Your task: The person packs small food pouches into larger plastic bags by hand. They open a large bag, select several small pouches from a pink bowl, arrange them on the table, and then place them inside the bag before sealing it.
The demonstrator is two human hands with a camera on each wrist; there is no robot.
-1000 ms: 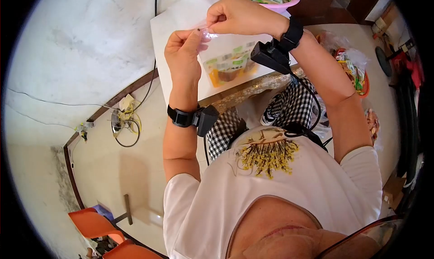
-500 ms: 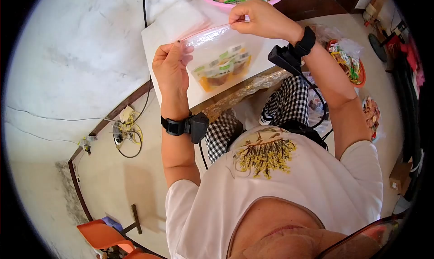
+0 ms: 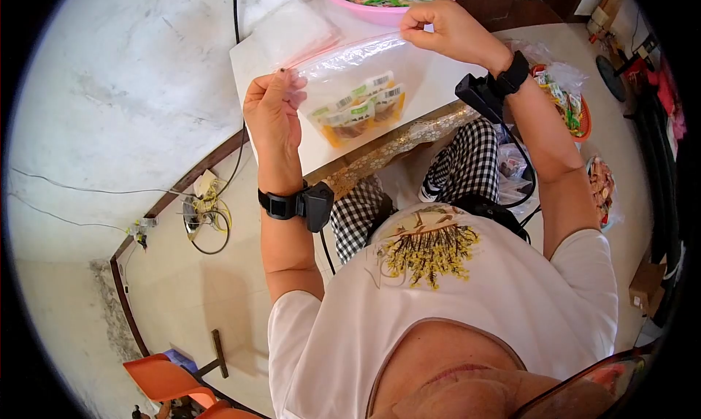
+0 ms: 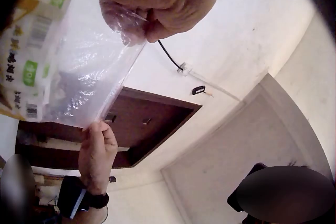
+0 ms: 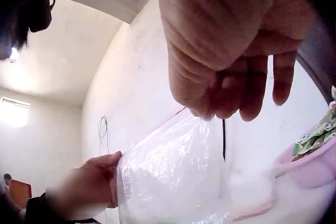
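A clear zip bag (image 3: 350,83) with several orange and green snack packets (image 3: 359,111) inside hangs above a white table (image 3: 438,79). My left hand (image 3: 274,108) pinches the bag's left top corner and my right hand (image 3: 445,28) pinches the right top corner, so the red-striped zip edge runs stretched between them. In the left wrist view the left hand (image 4: 157,1) grips the bag (image 4: 79,71) from above, with the right hand (image 4: 97,155) at the far end. In the right wrist view the right hand (image 5: 226,66) pinches the bag (image 5: 173,182), the left hand (image 5: 100,176) beyond.
A pink bowl (image 3: 365,8) of wrapped snacks stands at the table's far edge, with a stack of empty clear bags (image 3: 292,28) to its left. An orange basket (image 3: 569,108) of packets sits on the floor at right. Cables (image 3: 204,214) lie on the floor at left.
My hands have moved apart along the bag's top edge, the right hand sliding right. The zip edge, bunched between them a second ago, is now stretched out wide.
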